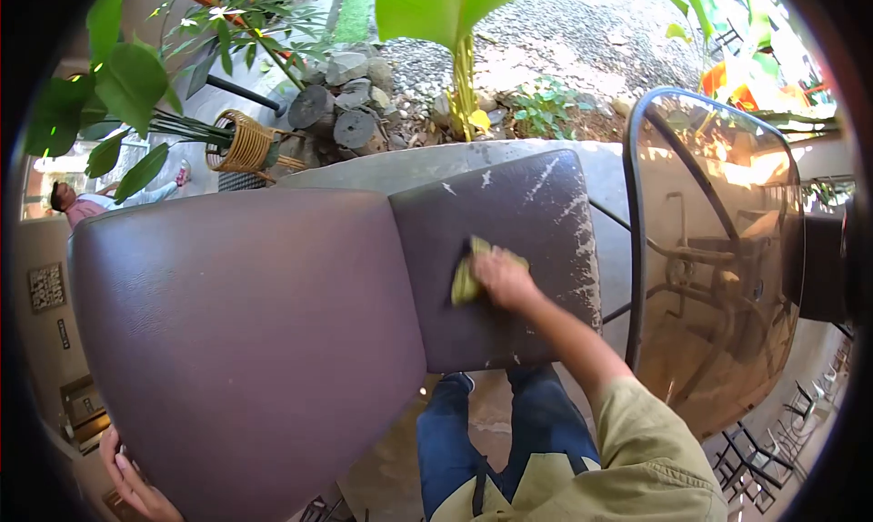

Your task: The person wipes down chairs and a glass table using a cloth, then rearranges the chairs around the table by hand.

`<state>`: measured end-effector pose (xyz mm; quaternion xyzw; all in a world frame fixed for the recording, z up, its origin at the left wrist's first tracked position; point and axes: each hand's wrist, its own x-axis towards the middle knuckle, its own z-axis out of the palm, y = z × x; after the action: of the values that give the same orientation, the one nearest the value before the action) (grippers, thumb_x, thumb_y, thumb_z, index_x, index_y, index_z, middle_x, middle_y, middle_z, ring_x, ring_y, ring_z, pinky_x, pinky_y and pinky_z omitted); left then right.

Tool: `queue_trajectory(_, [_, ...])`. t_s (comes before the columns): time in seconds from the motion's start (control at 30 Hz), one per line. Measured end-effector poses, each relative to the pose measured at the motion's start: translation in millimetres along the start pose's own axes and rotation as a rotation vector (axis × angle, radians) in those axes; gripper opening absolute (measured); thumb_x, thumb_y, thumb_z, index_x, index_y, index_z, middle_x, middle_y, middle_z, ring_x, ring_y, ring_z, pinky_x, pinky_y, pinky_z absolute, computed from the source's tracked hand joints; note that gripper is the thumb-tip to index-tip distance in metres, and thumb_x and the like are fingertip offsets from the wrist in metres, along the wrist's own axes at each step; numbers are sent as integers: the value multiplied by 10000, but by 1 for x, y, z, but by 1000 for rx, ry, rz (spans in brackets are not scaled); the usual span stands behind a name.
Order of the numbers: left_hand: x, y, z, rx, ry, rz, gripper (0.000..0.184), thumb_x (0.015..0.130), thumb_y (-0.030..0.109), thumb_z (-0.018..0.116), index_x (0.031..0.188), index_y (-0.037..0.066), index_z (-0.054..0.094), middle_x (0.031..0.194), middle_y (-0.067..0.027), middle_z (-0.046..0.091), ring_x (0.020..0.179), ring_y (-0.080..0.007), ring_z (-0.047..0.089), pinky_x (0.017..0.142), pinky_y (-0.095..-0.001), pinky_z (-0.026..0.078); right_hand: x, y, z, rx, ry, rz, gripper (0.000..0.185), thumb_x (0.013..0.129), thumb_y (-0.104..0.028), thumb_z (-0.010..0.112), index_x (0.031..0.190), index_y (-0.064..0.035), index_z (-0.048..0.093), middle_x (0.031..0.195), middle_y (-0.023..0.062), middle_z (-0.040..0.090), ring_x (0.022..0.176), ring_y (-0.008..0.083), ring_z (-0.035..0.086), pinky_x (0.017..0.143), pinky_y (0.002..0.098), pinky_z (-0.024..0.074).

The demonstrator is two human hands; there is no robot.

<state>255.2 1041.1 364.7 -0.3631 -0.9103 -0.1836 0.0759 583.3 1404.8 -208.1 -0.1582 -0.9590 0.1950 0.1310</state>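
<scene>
A yellow-green cloth is bunched under my right hand, which is closed on it and presses it against the chair seat. The dark brown seat covering is worn, with pale peeled patches along its right edge and a few near the top. The large chair backrest, of the same smooth brown covering, fills the left side of the view. At its lower left edge, my left hand grips the rim, with part of the hand hidden behind the backrest.
A glass-topped table with a dark rim stands just right of the seat. Beyond the chair run a concrete ledge, stacked logs and plants. A wicker-wrapped pot and a person are at the left.
</scene>
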Motion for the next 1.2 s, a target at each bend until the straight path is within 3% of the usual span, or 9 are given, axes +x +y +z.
queue_trajectory(0.27, [5,-8,-3,-33,20,16,403,1063,217,295,1301,-4,534,1354,-124,540,1216,-234,508,1071,-361,357,15,105,-64,-218,336,975,580,823,-99,527,1395,-16,476,1455,169,475,1375,353,408,1127,454,320])
queue_trajectory(0.4, [6,-13,4,18,6,85,376,1061,191,316,1300,-1,535,1311,-119,566,1190,-234,521,1055,-347,365,-31,11,-57,-231,186,688,557,803,-63,547,1357,-23,495,1388,219,512,1247,385,528,1087,532,376])
queue_trajectory(0.57, [9,-20,20,-21,27,150,340,1054,165,355,1280,0,549,1261,-112,580,1131,-224,546,1018,-334,388,-123,-119,-47,73,-56,344,559,792,-127,563,1349,-99,522,1411,82,505,1392,294,386,1144,474,310])
queue_trajectory(0.67, [14,-16,28,-106,19,98,323,1044,164,384,1262,-4,554,1250,-117,577,1095,-224,557,990,-327,407,-167,-135,-66,8,-50,500,542,791,-155,556,1330,-107,526,1395,82,518,1370,275,419,1102,463,360])
queue_trajectory(0.77, [17,-7,38,-230,-19,68,308,1035,164,414,1244,-8,559,1239,-122,574,1058,-223,569,962,-319,425,-197,-141,-83,-132,230,1018,440,807,-167,532,1235,-82,590,1275,110,604,1239,291,551,966,478,464])
queue_trajectory(0.93, [37,8,41,-273,-152,35,286,996,141,472,1223,-5,565,1257,-142,563,1012,-216,581,907,-309,451,-210,-189,-166,982,521,1889,287,896,-204,511,1090,-52,657,1001,138,677,916,302,660,719,428,525])
queue_trajectory(1.07, [30,10,46,-279,81,781,327,951,213,515,1202,16,587,1162,-186,589,1027,-282,566,938,-335,435,-218,-254,-163,1442,972,1809,304,911,-297,572,1055,-50,675,939,109,684,826,247,663,680,373,535])
queue_trajectory(1.13, [4,28,35,-775,-263,829,433,920,238,586,1275,-10,559,1333,-185,533,1173,-283,520,1055,-373,379,-217,-292,-149,1589,1312,1572,359,909,-383,638,1049,-55,680,933,75,676,801,189,644,691,327,533])
queue_trajectory(1.2, [1,39,56,-1135,-992,1047,554,912,338,597,1340,-3,510,1453,-178,431,1286,-293,461,1122,-380,322,-208,-345,-153,1675,1492,1330,389,915,-409,668,1078,-56,671,945,55,669,800,152,632,731,288,524])
